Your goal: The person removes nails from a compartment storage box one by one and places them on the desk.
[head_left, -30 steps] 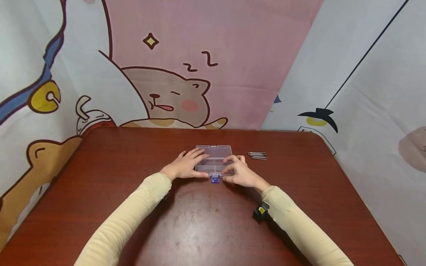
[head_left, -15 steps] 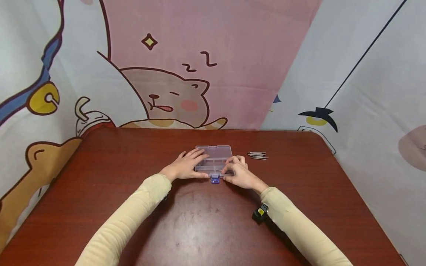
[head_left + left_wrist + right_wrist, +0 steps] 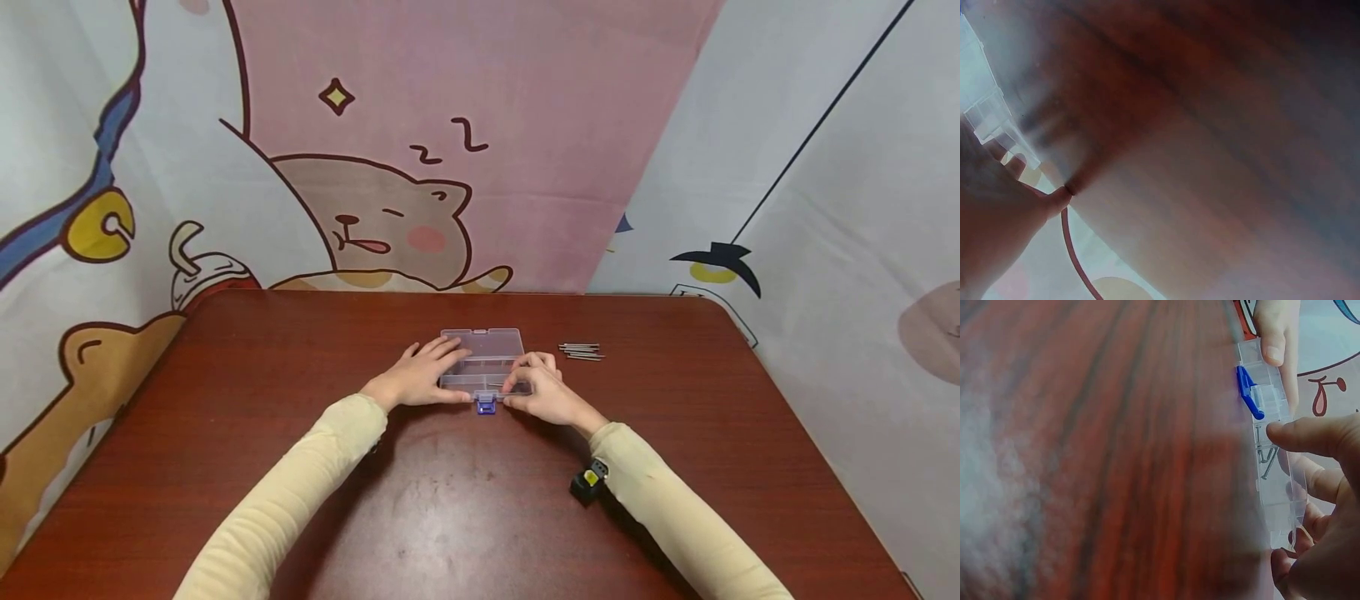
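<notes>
A clear plastic compartment box [image 3: 491, 343] lies on the table with its lid raised back and its blue latch [image 3: 486, 407] toward me. My left hand [image 3: 420, 375] rests on the box's left side, fingers spread over it and thumb along the front edge. Bent over the right front compartment is my right hand [image 3: 543, 392]. Its thumb is at the front wall and its fingers reach inside. In the right wrist view a few thin metal nails [image 3: 1266, 464] show through the wall beside the thumb; whether the fingers pinch one, I cannot tell.
Several nails [image 3: 581, 351] lie in a small row on the table [image 3: 480, 500], right of the box. A cartoon-printed cloth [image 3: 547, 150] hangs behind the table's far edge. A small black wrist camera [image 3: 588, 481] sits under the right sleeve.
The fingers of my right hand have drawn closer together and shifted slightly right at the compartment. My left hand keeps its place on the box. The nails on the table have not moved.
</notes>
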Available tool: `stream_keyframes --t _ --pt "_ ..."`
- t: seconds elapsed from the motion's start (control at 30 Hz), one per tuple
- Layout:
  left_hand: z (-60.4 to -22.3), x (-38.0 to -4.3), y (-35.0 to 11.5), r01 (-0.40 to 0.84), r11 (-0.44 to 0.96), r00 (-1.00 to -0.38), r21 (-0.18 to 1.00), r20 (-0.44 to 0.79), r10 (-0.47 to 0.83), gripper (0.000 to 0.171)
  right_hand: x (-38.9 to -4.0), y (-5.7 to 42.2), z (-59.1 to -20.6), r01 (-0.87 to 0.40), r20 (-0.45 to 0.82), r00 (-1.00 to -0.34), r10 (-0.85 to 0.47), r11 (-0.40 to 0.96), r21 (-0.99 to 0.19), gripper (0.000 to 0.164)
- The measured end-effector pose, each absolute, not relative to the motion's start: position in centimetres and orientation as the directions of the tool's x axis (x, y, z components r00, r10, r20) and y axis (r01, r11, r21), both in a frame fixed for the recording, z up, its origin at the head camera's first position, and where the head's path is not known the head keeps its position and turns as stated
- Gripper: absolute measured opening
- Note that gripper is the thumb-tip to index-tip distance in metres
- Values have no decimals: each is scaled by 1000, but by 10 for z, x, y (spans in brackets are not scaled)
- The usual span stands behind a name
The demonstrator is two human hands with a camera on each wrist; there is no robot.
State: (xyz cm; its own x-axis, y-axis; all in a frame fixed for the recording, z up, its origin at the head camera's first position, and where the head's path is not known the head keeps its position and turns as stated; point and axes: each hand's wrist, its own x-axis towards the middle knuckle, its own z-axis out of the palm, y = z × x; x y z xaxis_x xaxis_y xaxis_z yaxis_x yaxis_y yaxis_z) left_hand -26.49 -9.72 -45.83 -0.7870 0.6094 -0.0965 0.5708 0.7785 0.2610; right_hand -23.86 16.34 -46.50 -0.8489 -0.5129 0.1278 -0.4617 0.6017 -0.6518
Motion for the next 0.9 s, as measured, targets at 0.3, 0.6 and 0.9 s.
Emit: stream_keyframes --t 0.3,0.6,0.9 --pt "-460 -264 -97 571 780 -789 256 -92 608 85 -240 165 -466 -452 111 -850 -514 606 -655 9" --pt "-459 -263 -97 571 780 -792 257 -81 606 84 -241 161 -463 -460 108 -847 -521 614 -641 11" --pt "-459 -263 -96 563 786 -796 255 -88 598 84 -238 162 -461 -457 107 -853 -511 631 -627 13"
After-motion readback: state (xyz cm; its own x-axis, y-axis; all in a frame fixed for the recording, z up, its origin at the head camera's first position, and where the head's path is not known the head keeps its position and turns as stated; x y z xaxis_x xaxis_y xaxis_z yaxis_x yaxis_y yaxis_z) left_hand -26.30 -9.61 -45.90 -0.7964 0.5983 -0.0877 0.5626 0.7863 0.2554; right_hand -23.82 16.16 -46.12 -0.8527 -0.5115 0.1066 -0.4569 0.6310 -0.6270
